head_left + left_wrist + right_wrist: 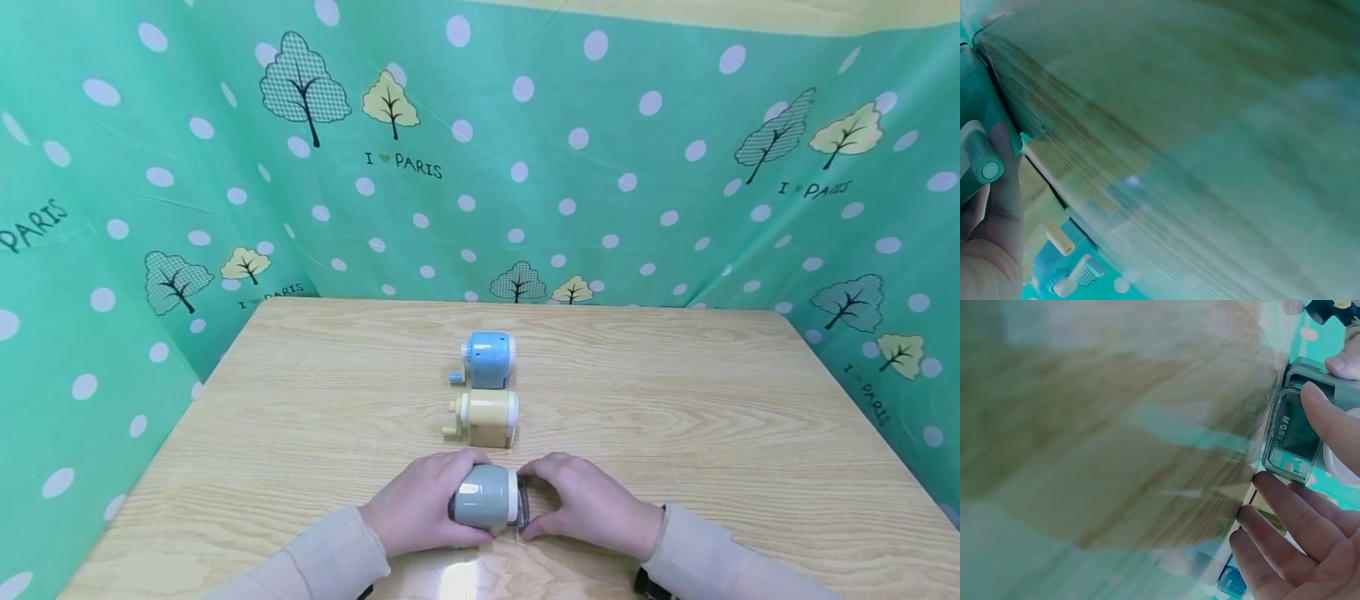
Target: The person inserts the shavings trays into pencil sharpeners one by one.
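Observation:
A grey-green crank pencil sharpener (482,497) stands at the near middle of the table. My left hand (424,505) grips its body from the left, thumb on the near side and fingers on the far side. Its crank handle (985,159) shows beside that hand in the left wrist view. At the sharpener's right end, the clear shavings drawer (1291,434) sticks partly out of the body. My right hand (590,503) pinches this drawer between thumb and index finger, while the other fingers (1279,544) stretch out apart from it.
Behind the grey-green sharpener, a yellow pencil sharpener (489,418) and a blue pencil sharpener (491,360) stand in a row, cranks to the left. The wooden table (675,392) meets a green dotted curtain (555,167) at the back and sides.

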Demonstrator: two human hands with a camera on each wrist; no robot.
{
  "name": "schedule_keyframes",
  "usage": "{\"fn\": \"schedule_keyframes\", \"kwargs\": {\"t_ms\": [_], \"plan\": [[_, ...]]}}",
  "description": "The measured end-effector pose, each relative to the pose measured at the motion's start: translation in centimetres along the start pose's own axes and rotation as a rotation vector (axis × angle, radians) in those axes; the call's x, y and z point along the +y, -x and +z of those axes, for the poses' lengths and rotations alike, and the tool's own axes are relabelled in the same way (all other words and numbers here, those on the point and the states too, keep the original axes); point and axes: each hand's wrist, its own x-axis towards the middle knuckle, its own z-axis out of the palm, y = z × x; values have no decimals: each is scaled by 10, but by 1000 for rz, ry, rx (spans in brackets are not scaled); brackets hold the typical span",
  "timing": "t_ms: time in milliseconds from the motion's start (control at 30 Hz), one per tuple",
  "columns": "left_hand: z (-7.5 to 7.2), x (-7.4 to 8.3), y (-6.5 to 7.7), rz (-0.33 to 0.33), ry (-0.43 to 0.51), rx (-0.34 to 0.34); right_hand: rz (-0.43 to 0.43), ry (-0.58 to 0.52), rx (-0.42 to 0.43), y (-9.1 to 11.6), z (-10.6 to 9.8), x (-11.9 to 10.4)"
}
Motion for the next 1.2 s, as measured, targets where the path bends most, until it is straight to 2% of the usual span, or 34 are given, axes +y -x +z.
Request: {"fn": "schedule_keyframes", "kwargs": {"t_ms": [433,767,1200], "plan": [[0,0,0,-14,4,-8,11,3,-1,-2,2,-1],[0,0,0,0,6,-2,17,1,-5,-3,3,-3],[0,0,0,-3,-2,3,-7,22,18,-4,6,-3]]}}
